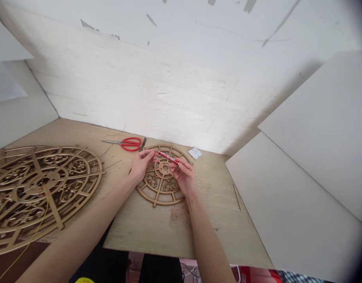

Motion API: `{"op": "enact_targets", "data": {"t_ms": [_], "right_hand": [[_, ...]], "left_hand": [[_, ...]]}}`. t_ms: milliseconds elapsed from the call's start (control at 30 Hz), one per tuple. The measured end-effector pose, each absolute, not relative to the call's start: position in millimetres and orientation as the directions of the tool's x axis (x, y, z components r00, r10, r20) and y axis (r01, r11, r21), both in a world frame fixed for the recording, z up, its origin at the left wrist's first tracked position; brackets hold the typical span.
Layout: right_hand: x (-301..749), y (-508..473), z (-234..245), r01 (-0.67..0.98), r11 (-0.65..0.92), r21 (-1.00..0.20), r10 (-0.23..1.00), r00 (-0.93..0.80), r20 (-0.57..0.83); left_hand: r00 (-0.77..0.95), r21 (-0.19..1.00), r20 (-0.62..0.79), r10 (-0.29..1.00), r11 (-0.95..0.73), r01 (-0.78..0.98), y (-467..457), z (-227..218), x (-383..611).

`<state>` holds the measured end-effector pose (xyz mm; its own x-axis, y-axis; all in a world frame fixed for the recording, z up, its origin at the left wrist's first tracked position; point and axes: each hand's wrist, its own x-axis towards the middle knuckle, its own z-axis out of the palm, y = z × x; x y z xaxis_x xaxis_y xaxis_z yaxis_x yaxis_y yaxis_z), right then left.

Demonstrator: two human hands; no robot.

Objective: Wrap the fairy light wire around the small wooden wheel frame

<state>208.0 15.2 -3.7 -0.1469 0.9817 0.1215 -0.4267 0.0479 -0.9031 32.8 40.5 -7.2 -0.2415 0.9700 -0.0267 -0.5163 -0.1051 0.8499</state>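
Note:
A slim red-and-white tube (166,156) with small print is held slanting above the table, its exact kind too small to tell. My left hand (143,162) pinches the tip at its upper left end. Around the lower right end curl the fingers of my right hand (184,173). Beneath both hands lies a round golden-brown openwork wheel (154,197) with spokes, rings and scroll ornaments. My hands and the tube cover parts of it.
At the left, larger openwork wheels (94,179) lie stacked, with a yellow wire (44,214) trailing off. Red-handled scissors (130,144) rest behind my left hand. A small white packet (195,153) lies near the back wall. White panels (298,188) stand along the right side.

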Motion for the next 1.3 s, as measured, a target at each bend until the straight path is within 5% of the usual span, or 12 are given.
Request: {"op": "enact_targets", "data": {"t_ms": [467, 900, 1300], "right_hand": [[202, 12, -2, -0.465, 0.008, -0.885, 0.977, -0.185, 0.106], [204, 14, -4, -0.464, -0.006, -0.886, 0.977, -0.192, 0.094], [210, 18, -10, -0.522, -0.045, -0.852, 0.98, -0.187, 0.062]], "left_hand": [[-0.256, 0.927, 0.059, 0.965, -0.149, -0.345, 37, -9, 35], [-0.254, 0.947, 0.311, 0.916, -0.321, 0.0, 37, -17, 29], [-0.171, 0.942, 0.32, 0.932, -0.293, 0.163, 36, -19, 25]]}}
